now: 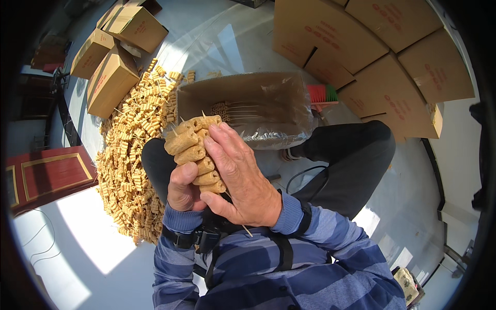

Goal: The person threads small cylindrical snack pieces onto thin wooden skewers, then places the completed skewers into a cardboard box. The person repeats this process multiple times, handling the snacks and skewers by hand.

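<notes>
Between my hands, above my lap, is a bundle of skewers threaded with tan, hollow rolled pieces. My left hand grips its near left side, thumb against the rolls. Across the right side lies my right hand, fingers closed over the rolls and thumb near the lower end. Pointed stick tips show at the far end, and one stick pokes out below my right hand. Just beyond, an open cardboard box lined with clear plastic holds a few more skewers at its left end, sticks pointing right.
A large heap of skewered rolls spreads over the floor on my left. Cardboard boxes stand behind it, and stacked cartons rise at the far right. A red and green brush lies beside the open box. A dark cord curves by my right leg.
</notes>
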A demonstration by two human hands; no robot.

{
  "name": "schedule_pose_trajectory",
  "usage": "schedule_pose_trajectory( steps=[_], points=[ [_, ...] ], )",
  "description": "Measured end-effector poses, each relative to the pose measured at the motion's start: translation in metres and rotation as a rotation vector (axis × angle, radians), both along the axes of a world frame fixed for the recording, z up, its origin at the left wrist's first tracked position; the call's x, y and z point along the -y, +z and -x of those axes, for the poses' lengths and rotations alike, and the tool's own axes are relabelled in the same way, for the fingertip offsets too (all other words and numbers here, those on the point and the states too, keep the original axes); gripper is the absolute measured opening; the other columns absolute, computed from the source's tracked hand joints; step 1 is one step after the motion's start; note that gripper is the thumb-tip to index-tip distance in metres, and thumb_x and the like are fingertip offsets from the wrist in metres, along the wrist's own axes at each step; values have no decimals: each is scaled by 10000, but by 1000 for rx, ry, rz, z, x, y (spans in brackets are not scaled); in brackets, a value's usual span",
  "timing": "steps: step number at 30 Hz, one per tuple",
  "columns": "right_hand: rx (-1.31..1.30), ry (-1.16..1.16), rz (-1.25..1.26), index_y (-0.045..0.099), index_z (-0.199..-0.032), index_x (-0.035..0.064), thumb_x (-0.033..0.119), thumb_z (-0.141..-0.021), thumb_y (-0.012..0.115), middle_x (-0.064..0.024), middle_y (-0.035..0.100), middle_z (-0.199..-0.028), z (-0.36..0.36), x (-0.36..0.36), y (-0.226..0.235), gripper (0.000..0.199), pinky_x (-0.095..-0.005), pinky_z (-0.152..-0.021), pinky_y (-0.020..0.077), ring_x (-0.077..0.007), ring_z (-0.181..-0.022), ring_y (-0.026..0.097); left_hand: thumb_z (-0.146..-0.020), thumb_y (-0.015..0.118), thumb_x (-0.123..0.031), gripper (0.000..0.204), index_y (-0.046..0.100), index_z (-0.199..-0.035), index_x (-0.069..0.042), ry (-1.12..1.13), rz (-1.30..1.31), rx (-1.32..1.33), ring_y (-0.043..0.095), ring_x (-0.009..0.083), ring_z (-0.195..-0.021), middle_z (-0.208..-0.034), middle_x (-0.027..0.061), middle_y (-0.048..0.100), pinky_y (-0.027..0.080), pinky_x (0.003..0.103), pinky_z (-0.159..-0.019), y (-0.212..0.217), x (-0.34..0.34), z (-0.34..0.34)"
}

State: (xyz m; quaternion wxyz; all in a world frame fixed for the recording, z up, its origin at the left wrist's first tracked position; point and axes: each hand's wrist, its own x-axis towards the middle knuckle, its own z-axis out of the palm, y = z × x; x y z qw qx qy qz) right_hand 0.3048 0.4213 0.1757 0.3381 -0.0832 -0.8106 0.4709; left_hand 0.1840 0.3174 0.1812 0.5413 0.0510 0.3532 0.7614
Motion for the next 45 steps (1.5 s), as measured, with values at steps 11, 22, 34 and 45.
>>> schedule_pose_trajectory(
  steps=[11,22,34,45],
  points=[
    [533,-57,50,528,-1362,29,182,-858,744,-222,416,-1494,-92,-128,2,570,-455,-1107,387,-402,-1373,427,-739,787,-225,952,266,-1494,29,-979,420,-1447,447,263,-1314,-1360,175,445,374,360,-1106,-11,-149,90],
    [808,-178,312,651,-1188,16,94,-910,694,-192,642,-1207,-90,-216,-39,292,-366,-924,513,-356,-1077,644,-697,822,-432,965,412,-1434,35,-1475,666,-1284,504,364,-1320,-1397,269,512,408,382,-1114,-220,-250,77],
    [979,-167,264,670,-1155,26,78,-874,721,-171,671,-1146,-77,-226,-55,291,-393,-871,543,-356,-1008,668,-825,757,-418,692,578,-1337,12,-1857,668,-968,727,247,-919,-1055,146,750,562,362,-849,-324,-284,45],
    [1009,-101,267,669,-1149,5,72,-863,722,-190,664,-1154,-60,-219,-54,298,-400,-848,545,-350,-977,666,-722,792,-476,974,391,-1501,-50,-1763,404,-1256,578,357,-1247,-1358,224,593,455,422,-1058,-363,-274,26]
  ],
)
